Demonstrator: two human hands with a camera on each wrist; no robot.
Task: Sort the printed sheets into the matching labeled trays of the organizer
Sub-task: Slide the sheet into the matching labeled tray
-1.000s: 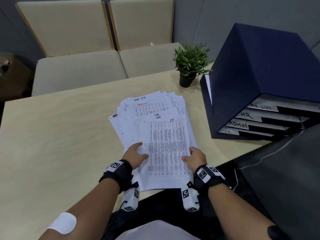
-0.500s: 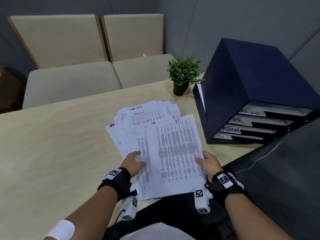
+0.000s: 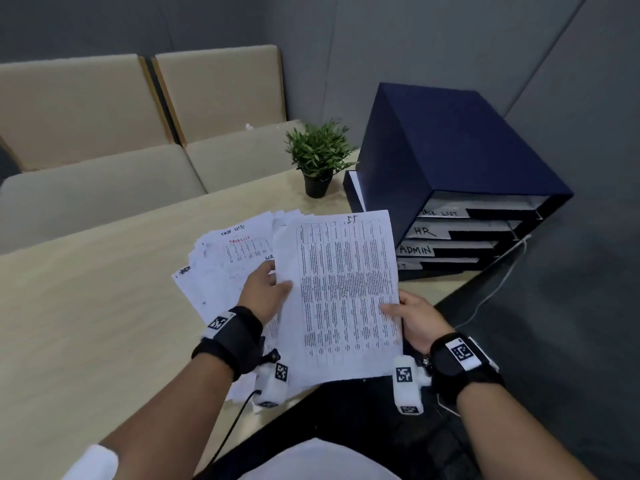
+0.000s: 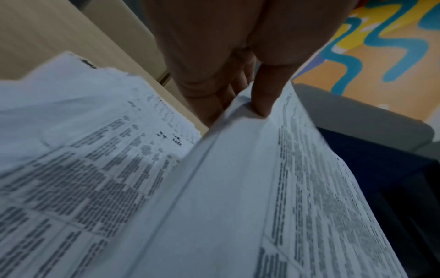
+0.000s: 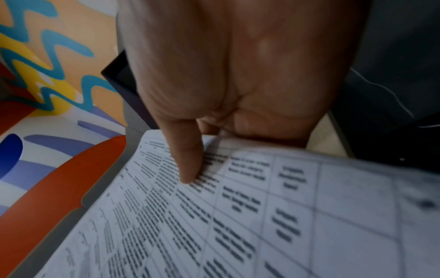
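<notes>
both hands on one printed sheet [image 3: 341, 289], lifted off the desk [image 3: 86, 306] at the near edge and tilted up. right hand [image 3: 417, 320] pinches its right edge, thumb on the printed face, other fingers behind the paper. left hand [image 3: 265, 292] pinches the left edge, thumb on top, fingers under. the sheet is a dense table with "it" handwritten at the top. under and left of it, the rest of the sheets [image 3: 225, 271] lie fanned out flat on the desk, one headed "task list". just right of the held sheet and further back, the navy organizer [image 3: 450, 150] stands on the desk with four stacked trays, labels top to bottom: task list, hr, admin, it. the sheet's right edge overlaps the it label in the head view. small potted plant [image 3: 318, 157] stands just left of the organizer. two beige seats [image 3: 138, 133] behind the desk.
</notes>
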